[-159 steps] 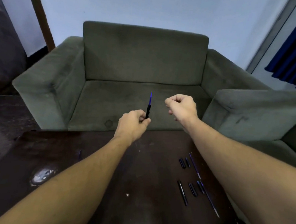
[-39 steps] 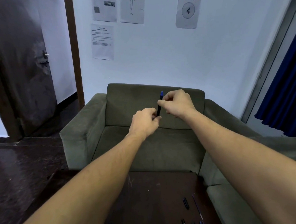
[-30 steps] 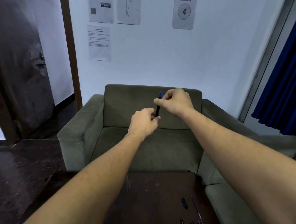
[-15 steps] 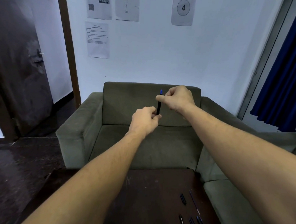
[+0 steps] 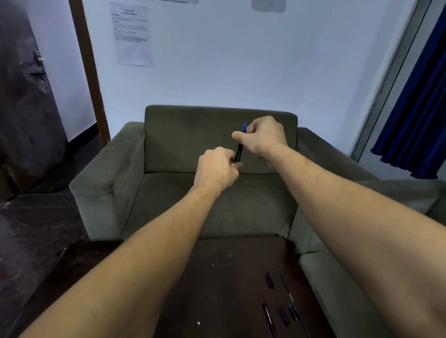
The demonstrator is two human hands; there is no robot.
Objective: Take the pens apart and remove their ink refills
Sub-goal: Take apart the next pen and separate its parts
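Note:
A black pen (image 5: 239, 152) with a blue upper end stands upright in the air in front of the sofa. My left hand (image 5: 216, 168) grips its lower end. My right hand (image 5: 262, 137) pinches the blue top part between thumb and fingers. On the dark table (image 5: 221, 287) at the lower right lie several loose pen parts: a short black piece (image 5: 269, 279), a thin refill (image 5: 285, 284), a black barrel (image 5: 269, 320), another short piece (image 5: 283, 315) and a second refill (image 5: 303, 327).
A green sofa (image 5: 214, 200) stands right behind the table, with a second sofa section (image 5: 353, 296) along the table's right side. A dark door (image 5: 18, 101) is at the left and a blue curtain (image 5: 433, 91) at the right.
My hands have risen with the pen and the view has tilted up from the table. My right hand, apart from the pen 5 s ago, now pinches its blue top.

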